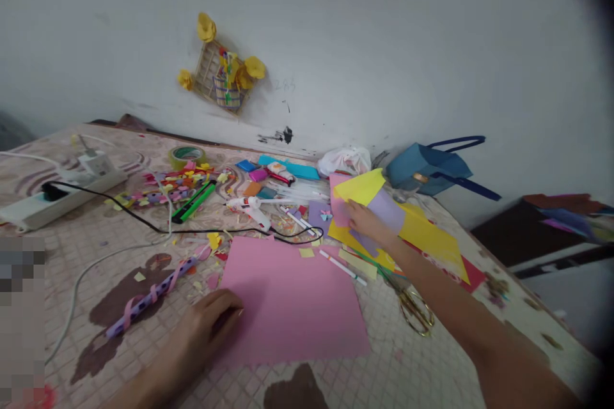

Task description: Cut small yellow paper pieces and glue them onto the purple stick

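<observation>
A large pink sheet (pixel 295 303) lies flat at the middle front of the table. At its left edge rests my left hand (pixel 211 323), its fingers curled together; whether they pinch anything is hidden. My right hand (pixel 367 220) reaches over the pile of coloured paper at the back right, fingertips on a smaller pink paper (pixel 339 198) beside a yellow sheet (pixel 362 186) and a lilac sheet (pixel 387 209). Gold-handled scissors (pixel 416 312) lie under the right forearm. A white stick (pixel 343 267) crosses the pink sheet's top right corner.
A white glue gun (pixel 252 209) and its black cable lie behind the pink sheet. Left are a purple stick wrapped in pink ribbon (pixel 151 297), a green-and-black cutter (pixel 194 202), tape (pixel 187 156) and a power strip (pixel 62 201). A blue bag (pixel 426 169) stands back right.
</observation>
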Demonstrator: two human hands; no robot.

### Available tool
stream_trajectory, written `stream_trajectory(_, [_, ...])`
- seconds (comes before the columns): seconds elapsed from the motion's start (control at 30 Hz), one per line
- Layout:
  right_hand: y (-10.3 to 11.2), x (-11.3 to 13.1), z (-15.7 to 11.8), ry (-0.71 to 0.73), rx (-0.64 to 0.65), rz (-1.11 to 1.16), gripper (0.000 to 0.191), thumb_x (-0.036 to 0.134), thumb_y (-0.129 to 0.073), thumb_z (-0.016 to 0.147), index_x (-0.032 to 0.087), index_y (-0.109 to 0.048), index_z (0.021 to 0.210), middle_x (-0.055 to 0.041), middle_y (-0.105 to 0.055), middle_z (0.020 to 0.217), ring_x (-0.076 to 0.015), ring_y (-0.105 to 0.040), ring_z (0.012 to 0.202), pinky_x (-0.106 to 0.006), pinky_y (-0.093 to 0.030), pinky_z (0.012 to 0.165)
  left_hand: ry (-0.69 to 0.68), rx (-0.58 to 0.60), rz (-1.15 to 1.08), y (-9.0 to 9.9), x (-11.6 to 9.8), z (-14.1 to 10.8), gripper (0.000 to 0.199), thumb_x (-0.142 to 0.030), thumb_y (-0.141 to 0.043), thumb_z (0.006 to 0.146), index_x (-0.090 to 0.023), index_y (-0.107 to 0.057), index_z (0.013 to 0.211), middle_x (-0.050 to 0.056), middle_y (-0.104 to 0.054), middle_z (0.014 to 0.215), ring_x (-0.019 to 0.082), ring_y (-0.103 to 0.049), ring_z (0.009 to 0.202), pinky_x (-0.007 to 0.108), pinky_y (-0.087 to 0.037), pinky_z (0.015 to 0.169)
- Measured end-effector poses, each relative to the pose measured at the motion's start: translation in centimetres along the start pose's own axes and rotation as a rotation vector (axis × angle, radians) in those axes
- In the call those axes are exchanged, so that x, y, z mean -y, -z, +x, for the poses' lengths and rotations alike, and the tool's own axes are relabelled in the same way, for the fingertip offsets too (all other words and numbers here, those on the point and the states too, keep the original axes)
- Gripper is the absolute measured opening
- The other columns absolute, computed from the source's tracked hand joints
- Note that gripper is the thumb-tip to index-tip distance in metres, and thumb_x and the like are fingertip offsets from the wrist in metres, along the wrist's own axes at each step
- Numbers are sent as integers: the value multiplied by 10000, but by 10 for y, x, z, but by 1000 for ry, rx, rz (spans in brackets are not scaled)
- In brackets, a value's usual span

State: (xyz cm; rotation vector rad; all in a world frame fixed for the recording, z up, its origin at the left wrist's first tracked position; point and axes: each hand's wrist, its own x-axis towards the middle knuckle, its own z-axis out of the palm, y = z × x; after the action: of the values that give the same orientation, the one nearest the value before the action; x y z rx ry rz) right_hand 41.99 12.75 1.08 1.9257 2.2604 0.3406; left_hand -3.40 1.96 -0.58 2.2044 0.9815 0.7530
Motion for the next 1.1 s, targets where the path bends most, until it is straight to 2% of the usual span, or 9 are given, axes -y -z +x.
stream_trajectory(0.17, [8,-8,12,-57,-2,40,364,35,-406,797,129,-504,1135,-181,-588,1100,-251,-555,1035,-352,-412,880,-11,20,4,2,1,0,159,-263,-428,875,-199,-567,832,26,-618,793,130,-573,711,217,-454,645])
stream_trajectory(0.3, [27,-9,10,-51,-10,120,269,83,-412,823,130,-547,1052,-152,-601,1077,-219,-547,1033,-323,-402,877,-1,-19,-11,0,-1,-1,179,-272,-417,877,-195,-569,819,35,-618,783,138,-568,706,227,-456,645])
stream_trajectory(0.37, [38,-1,0,-6,15,175,212,131,-435,827,137,-575,986,-126,-623,1020,-204,-567,973,-302,-417,835,2,-53,-23,-1,-3,-1,192,-278,-409,877,-193,-568,810,38,-615,774,142,-564,700,232,-454,642])
stream_trajectory(0.5, [54,29,-37,113,113,284,133,211,-466,820,183,-595,840,-37,-648,799,-154,-593,714,-238,-435,641,-1,-69,-36,-3,-6,-2,198,-286,-408,877,-191,-562,795,40,-606,755,144,-556,686,236,-441,634])
stream_trajectory(0.6, [57,52,-69,138,130,303,78,236,-533,773,194,-578,820,-33,-632,811,-166,-582,751,-242,-423,649,8,-69,-44,-4,-6,-3,201,-294,-408,877,-191,-564,800,41,-606,764,145,-555,692,238,-437,644])
stream_trajectory(0.73, [48,71,-94,91,101,263,175,161,-546,738,195,-560,909,-73,-609,932,-204,-562,866,-276,-409,716,0,-63,-48,-4,-6,-4,199,-296,-414,875,-189,-565,804,40,-605,768,144,-555,700,239,-432,657])
stream_trajectory(0.9, [37,71,-96,4,49,244,171,97,-453,796,185,-556,901,-78,-612,889,-190,-566,817,-271,-397,694,1,-32,-26,-2,-4,-3,188,-284,-423,874,-185,-567,805,38,-605,775,141,-559,696,235,-433,645])
stream_trajectory(1.0, [39,72,-90,1,18,279,113,144,-447,829,184,-551,852,-55,-613,815,-171,-568,758,-255,-395,662,-8,10,-9,1,-4,-2,178,-269,-420,877,-185,-566,822,38,-609,779,136,-564,691,229,-439,641])
stream_trajectory(1.1, [45,80,-81,36,-23,331,118,173,-433,853,183,-549,869,-52,-608,848,-160,-570,758,-248,-405,650,-24,-1,6,2,-4,-2,172,-258,-419,877,-186,-564,819,37,-613,779,138,-568,698,230,-449,647])
